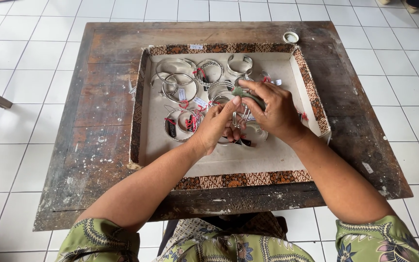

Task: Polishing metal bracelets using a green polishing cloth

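Silver bangles [180,87] lie spread over the left and upper part of a shallow tray [141,140] with a patterned cloth border, which sits on a worn, dark wooden counter [98,97] over a white tiled floor [20,58]. Several of those bangles already carry small paper tags on red thread, among them a tagged one low on the left [180,125] and a twisted one higher up [209,72]; a wide cuff [240,64] near the back wall shows no tag that I can make out.

Moving to the middle, the left hand [215,127] is closed with its fingers pinched on a thin silver bangle [242,116] held just above the tray floor. The right hand [270,109] meets it from the other side, its fingertips clamped on a small greenish piece [248,95] at the top of the same bangle; what that piece is I cannot tell. More bangles sit partly hidden under the two hands.

Judging by how things lie, much of the lot looks labelled and set down, while the one in hand appears unfinished. Farther right, the tray floor is bare, and a small round white lid [291,37] rests on the counter beyond the tray's far corner.
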